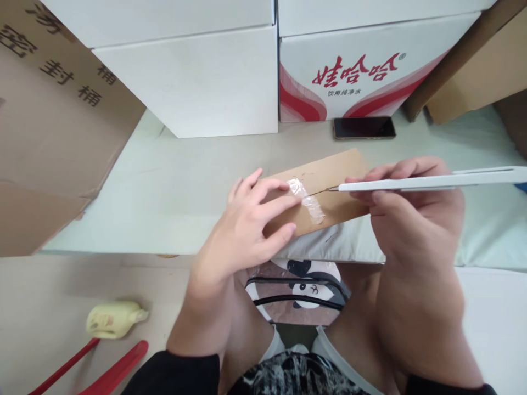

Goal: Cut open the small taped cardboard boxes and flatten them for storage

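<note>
A small brown cardboard box (pixel 340 170) lies at a slant on the pale green cloth in front of me. Clear tape (pixel 313 208) crosses its top, and a dark slit (pixel 319 192) runs along it to the right of the tape. My left hand (pixel 251 219) rests on the box's left part, fingers stretched out, the index tip beside the tape. In my right hand (pixel 411 203) is a white utility knife (pixel 395 184), held level between thumb and fingers. Its blade tip is at the slit's right part. My right fingers hide some of the box's right end.
A black phone (pixel 364 128) lies behind the box, against a white and red carton (pixel 370 77). A plain white carton (pixel 193 88) and a large brown carton (pixel 61 126) stand to the left. A yellow bottle (pixel 113 319) lies on the floor.
</note>
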`<state>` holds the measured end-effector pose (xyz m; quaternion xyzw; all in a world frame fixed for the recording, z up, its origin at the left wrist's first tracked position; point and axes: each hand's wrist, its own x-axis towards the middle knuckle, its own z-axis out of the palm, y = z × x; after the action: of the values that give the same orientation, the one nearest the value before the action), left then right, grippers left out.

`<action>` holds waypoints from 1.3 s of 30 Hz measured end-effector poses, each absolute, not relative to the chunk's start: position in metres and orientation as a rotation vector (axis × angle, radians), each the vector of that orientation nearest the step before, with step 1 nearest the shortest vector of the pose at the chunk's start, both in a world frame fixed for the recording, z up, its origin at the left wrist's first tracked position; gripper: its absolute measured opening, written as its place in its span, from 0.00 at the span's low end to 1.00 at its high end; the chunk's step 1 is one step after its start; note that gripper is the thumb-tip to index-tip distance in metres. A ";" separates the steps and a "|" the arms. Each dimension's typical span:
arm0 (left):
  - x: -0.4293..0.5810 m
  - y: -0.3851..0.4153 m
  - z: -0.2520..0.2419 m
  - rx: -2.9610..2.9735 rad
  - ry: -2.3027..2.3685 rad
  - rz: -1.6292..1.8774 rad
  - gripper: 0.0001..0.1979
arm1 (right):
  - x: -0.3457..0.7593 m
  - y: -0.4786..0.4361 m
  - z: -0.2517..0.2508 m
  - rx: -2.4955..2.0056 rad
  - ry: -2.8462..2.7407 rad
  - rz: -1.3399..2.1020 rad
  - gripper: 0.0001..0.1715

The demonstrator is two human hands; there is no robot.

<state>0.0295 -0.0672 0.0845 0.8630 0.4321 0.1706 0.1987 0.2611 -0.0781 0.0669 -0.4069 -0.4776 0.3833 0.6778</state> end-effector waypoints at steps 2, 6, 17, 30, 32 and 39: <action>0.033 -0.073 0.087 2.406 1.290 0.380 0.21 | 0.261 -0.079 0.066 -0.962 -1.110 0.861 0.13; 0.035 -0.080 0.093 2.430 1.272 0.328 0.23 | 0.263 -0.080 0.065 -1.011 -1.125 0.857 0.12; 0.050 -0.097 0.105 2.505 1.321 0.231 0.21 | 0.265 -0.083 0.061 -0.984 -1.162 0.834 0.12; 0.049 -0.092 0.100 2.503 1.241 0.130 0.25 | 0.267 -0.088 0.064 -0.937 -1.196 0.937 0.09; 0.050 -0.092 0.100 2.498 1.245 0.126 0.25 | 0.267 -0.090 0.066 -0.946 -1.219 0.946 0.10; 0.050 -0.093 0.098 2.505 1.255 0.140 0.26 | 0.269 -0.089 0.066 -1.010 -1.486 0.730 0.07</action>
<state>0.0501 -0.0928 0.0984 0.8805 0.4409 0.0492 0.1673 0.2688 -0.0891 0.0656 -0.4294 -0.6320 0.3104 0.5656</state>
